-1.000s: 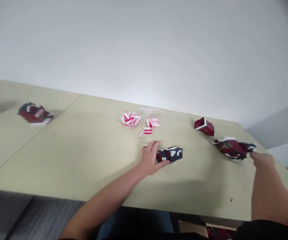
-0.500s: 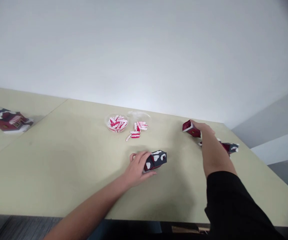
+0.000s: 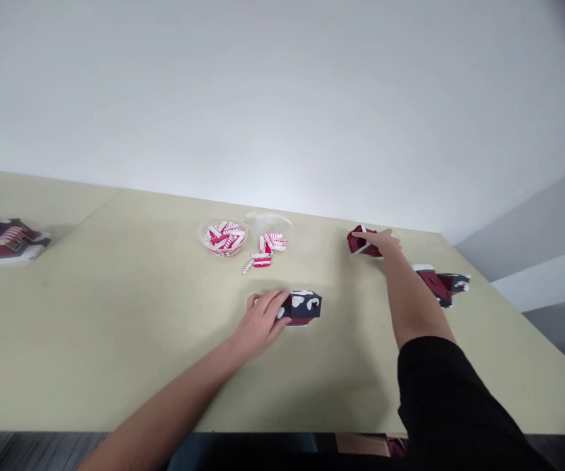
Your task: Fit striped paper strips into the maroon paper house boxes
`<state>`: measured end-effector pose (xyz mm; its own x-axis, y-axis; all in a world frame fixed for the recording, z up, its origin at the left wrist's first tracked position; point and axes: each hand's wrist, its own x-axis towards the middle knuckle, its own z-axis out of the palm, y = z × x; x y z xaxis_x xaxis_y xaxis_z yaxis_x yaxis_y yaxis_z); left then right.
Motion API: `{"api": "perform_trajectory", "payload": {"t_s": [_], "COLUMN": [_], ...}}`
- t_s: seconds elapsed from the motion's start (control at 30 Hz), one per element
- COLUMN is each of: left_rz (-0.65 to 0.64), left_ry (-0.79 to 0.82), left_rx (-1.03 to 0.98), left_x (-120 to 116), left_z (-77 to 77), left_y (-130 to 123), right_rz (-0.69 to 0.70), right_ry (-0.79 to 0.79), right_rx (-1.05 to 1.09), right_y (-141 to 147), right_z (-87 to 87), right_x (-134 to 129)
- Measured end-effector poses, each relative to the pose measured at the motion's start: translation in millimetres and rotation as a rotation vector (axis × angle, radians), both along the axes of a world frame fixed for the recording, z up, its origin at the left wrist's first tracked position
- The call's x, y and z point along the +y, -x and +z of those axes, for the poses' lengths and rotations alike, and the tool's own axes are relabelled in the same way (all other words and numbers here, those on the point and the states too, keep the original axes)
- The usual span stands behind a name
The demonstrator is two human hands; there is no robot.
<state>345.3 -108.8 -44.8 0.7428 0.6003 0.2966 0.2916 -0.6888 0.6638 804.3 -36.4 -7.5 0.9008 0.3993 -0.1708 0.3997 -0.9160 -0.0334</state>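
A small house with a dark, white-patched roof (image 3: 307,303) lies on the table at the centre, and my left hand (image 3: 263,322) is wrapped round its left end. At the back right, my right hand (image 3: 383,242) rests at a red house piece (image 3: 363,243) with a white-edged opening. One finger stretches across the top of that piece; the other fingers are spread. Just right of my right forearm lies another red and dark house piece (image 3: 439,285), partly hidden by the arm.
A clear bowl (image 3: 222,238) of red and white striped pieces stands towards the back of the table (image 3: 140,314). Several loose striped pieces (image 3: 273,242) lie beside it, by a clear lid (image 3: 282,224). Another snowy house (image 3: 5,239) sits at the far left.
My right hand has shifted from gripping the side of the red house piece to a spread pose over it, and that piece has turned slightly. My left hand still holds its house.
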Motion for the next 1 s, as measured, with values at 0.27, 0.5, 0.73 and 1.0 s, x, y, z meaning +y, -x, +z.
{"api": "perform_trajectory", "payload": {"t_s": [0.27,0.5,0.73,1.0], "left_rz": [0.026,0.092,0.108,0.134], "left_ry": [0.033,0.044,0.024,-0.117], "left_rx": [-0.04,-0.066,-0.07,-0.018], "left_x": [7.1,19.2,28.3,38.9], "left_z": [-3.0,-7.4,-6.5,-7.6], "left_y": [-2.2,-1.3,2.5,10.5], "right_rz": [0.315,0.475,0.414,0.709], "right_ry": [0.13,0.024,0.12,-0.003], "right_rx": [-0.347,-0.43,-0.225,-0.226], "right_y": [51.9,71.2,72.2,169.2], "right_z": [2.1,4.8,29.7,83.4], "right_x": [-11.0,-28.7,-17.6,-98.7]}}
